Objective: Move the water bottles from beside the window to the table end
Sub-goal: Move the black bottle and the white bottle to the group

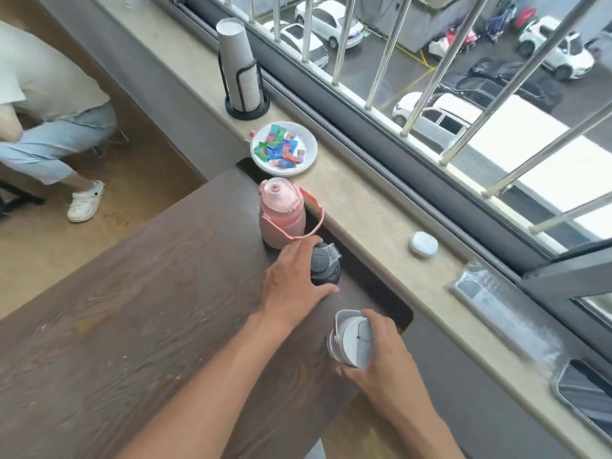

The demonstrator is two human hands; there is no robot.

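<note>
Three bottles stand in a row on the dark wooden table [132,309], along its edge next to the window sill. The pink bottle [281,213] with a carry strap is farthest from me and untouched. My left hand [291,279] wraps around the black bottle [326,266] in the middle. My right hand [381,352] grips the white-lidded bottle [352,337] nearest me, at the table's corner. All three are upright.
On the beige sill [364,220] sit a plate of wrapped sweets [284,149], a stack of paper cups in a black holder [240,67], a small white case [423,244] and a plastic packet [496,293]. A seated person [49,104] is at the left.
</note>
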